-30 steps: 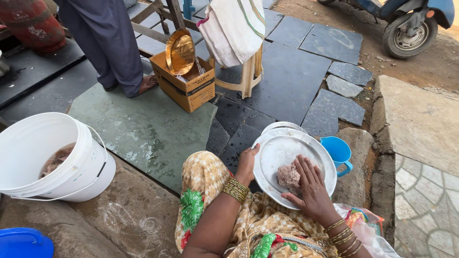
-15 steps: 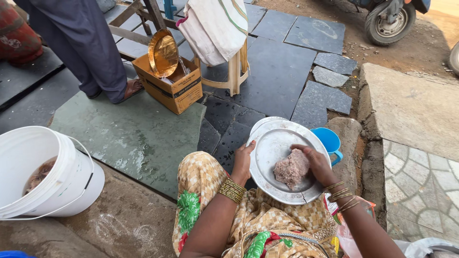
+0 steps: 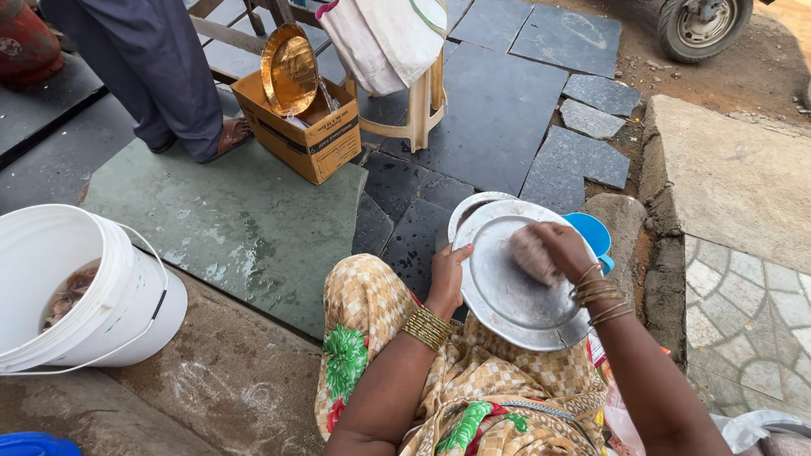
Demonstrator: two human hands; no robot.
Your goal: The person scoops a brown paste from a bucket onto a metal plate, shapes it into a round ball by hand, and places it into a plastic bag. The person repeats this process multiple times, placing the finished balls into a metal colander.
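Steel plate tilts over her lap, left hand clamping its left rim, right hand pressing a scrubbing pad on it. Looks stiff, light, probably wet-slippery; rim grip suits.

Open wet green slab lies left of the steel plate; a white bucket bounds it. A blue mug and stone kerb crowd the right; a cardboard box and plastic stool block ahead.

I see soft, even daylight with faint shadows; the scrubbing right grip at 3 o'clock blurs, and the wet paving glints dully.
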